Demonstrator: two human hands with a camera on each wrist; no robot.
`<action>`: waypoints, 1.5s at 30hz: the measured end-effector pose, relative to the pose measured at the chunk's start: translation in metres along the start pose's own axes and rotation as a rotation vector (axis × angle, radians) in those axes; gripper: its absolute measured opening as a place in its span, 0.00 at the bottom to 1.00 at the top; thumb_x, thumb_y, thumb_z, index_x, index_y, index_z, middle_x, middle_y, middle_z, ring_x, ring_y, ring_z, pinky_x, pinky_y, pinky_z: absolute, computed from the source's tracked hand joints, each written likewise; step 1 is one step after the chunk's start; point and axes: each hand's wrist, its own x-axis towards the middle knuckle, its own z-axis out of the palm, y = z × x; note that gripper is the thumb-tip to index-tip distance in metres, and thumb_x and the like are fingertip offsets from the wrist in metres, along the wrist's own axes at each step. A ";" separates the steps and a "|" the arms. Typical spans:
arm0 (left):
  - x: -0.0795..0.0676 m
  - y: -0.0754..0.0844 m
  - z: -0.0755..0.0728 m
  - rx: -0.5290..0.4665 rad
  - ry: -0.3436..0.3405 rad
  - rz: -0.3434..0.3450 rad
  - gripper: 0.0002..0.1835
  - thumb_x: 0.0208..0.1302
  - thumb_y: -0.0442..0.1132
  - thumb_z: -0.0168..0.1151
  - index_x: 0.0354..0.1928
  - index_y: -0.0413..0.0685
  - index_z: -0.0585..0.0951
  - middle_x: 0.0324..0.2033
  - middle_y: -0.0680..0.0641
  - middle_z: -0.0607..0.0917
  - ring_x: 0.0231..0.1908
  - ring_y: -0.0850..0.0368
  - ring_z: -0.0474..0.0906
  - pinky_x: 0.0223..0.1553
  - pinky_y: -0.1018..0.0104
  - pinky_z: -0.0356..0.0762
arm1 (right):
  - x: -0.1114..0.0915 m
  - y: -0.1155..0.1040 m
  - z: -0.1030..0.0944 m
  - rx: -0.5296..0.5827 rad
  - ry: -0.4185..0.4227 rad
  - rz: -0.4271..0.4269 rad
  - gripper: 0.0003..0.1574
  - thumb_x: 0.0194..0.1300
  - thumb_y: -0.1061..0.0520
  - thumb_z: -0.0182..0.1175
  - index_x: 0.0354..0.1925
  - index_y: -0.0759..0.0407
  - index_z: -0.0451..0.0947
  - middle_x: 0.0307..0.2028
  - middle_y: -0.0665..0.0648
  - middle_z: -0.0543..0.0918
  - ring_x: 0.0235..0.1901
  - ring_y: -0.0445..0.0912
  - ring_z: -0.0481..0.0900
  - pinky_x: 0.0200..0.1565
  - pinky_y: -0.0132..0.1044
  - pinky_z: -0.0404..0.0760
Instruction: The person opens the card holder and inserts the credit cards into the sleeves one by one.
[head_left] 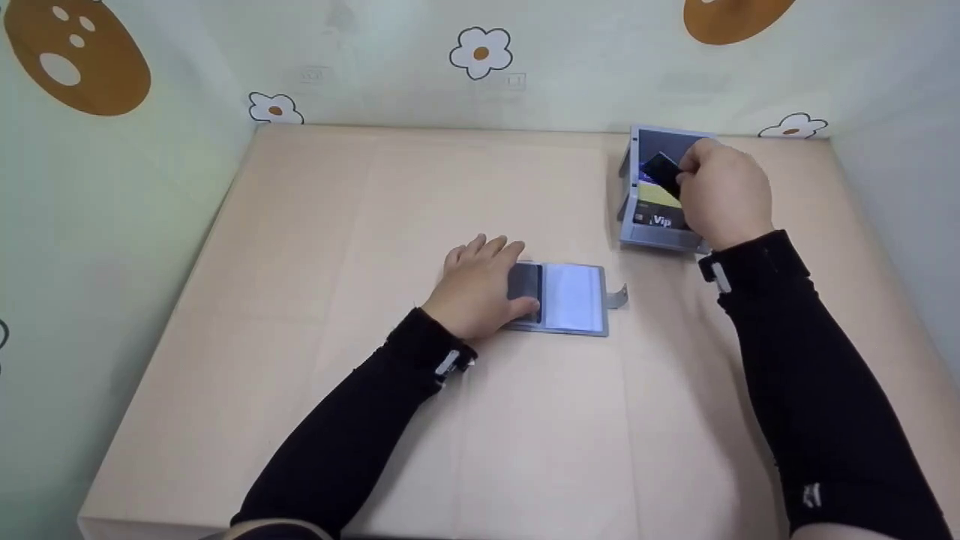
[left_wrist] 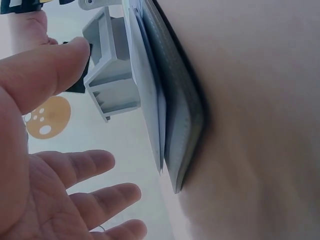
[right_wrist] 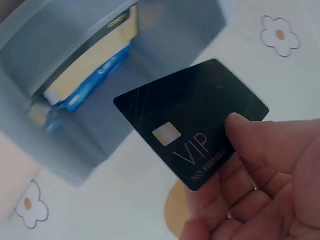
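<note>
My right hand [head_left: 727,191] pinches a black VIP card [right_wrist: 192,125] between thumb and fingers, over the grey box [head_left: 660,240]. The card carries a gold chip and a printed number. Inside the box are other cards, among them a dark one marked Vip [head_left: 661,220] and a yellow one [head_left: 660,196]. A grey card holder [head_left: 574,300] lies unfolded on the table, with clear sleeves and a strap [head_left: 618,297] at its right. My left hand [head_left: 476,292] is at the holder's left side, fingers spread and thumb over a dark sleeve; contact is unclear.
The box stands at the back right of the beige table [head_left: 360,225], near the wall [head_left: 390,82] with flower drawings. Side walls [head_left: 97,225] close in the table on the left and right.
</note>
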 end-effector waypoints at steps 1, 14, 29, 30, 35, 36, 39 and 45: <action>0.000 0.000 0.000 -0.005 0.003 -0.002 0.48 0.68 0.66 0.65 0.82 0.54 0.60 0.81 0.44 0.63 0.82 0.38 0.52 0.80 0.39 0.49 | -0.003 -0.004 0.000 0.024 0.003 0.003 0.13 0.79 0.59 0.55 0.53 0.65 0.80 0.51 0.69 0.86 0.50 0.65 0.82 0.58 0.60 0.73; -0.001 0.003 -0.001 -0.154 0.095 -0.017 0.50 0.70 0.62 0.66 0.85 0.54 0.54 0.79 0.45 0.67 0.81 0.44 0.57 0.80 0.44 0.50 | -0.051 -0.044 0.036 0.364 -0.069 -0.150 0.06 0.74 0.62 0.63 0.47 0.63 0.80 0.43 0.61 0.87 0.41 0.49 0.83 0.38 0.25 0.77; 0.002 0.008 0.002 -0.270 0.205 -0.004 0.50 0.71 0.59 0.66 0.85 0.52 0.52 0.71 0.49 0.79 0.73 0.51 0.72 0.77 0.49 0.59 | -0.062 -0.056 0.069 0.599 -0.219 -0.147 0.19 0.71 0.67 0.64 0.58 0.64 0.76 0.37 0.55 0.83 0.36 0.43 0.80 0.34 0.25 0.78; 0.002 0.009 0.002 -0.285 0.202 -0.006 0.50 0.72 0.59 0.65 0.85 0.52 0.51 0.70 0.50 0.80 0.72 0.51 0.74 0.77 0.49 0.60 | -0.063 -0.056 0.071 0.618 -0.229 -0.149 0.19 0.71 0.67 0.64 0.58 0.64 0.75 0.37 0.55 0.83 0.35 0.43 0.80 0.34 0.26 0.78; 0.002 0.011 0.003 -0.388 0.186 0.015 0.46 0.74 0.52 0.65 0.85 0.52 0.53 0.63 0.51 0.85 0.63 0.52 0.82 0.69 0.53 0.74 | -0.065 -0.057 0.078 0.718 -0.287 -0.165 0.21 0.71 0.68 0.63 0.60 0.66 0.73 0.36 0.55 0.82 0.32 0.40 0.82 0.32 0.26 0.79; 0.002 0.011 0.004 -0.414 0.187 0.023 0.45 0.75 0.50 0.65 0.85 0.52 0.53 0.61 0.51 0.85 0.60 0.54 0.83 0.66 0.55 0.76 | -0.065 -0.057 0.079 0.736 -0.298 -0.166 0.21 0.71 0.69 0.62 0.60 0.67 0.72 0.36 0.55 0.81 0.31 0.39 0.82 0.32 0.26 0.80; 0.003 0.011 0.004 -0.490 0.196 0.043 0.43 0.75 0.45 0.66 0.84 0.51 0.56 0.55 0.50 0.85 0.52 0.58 0.85 0.57 0.60 0.81 | -0.066 -0.057 0.081 0.774 -0.327 -0.161 0.22 0.70 0.70 0.61 0.60 0.68 0.70 0.36 0.55 0.80 0.30 0.38 0.82 0.33 0.26 0.81; 0.003 0.010 0.003 -0.632 0.200 0.023 0.37 0.76 0.38 0.63 0.82 0.53 0.60 0.49 0.50 0.83 0.44 0.61 0.87 0.44 0.64 0.84 | -0.065 -0.056 0.079 0.743 -0.386 -0.177 0.24 0.71 0.69 0.62 0.62 0.67 0.69 0.35 0.56 0.81 0.31 0.39 0.82 0.35 0.28 0.82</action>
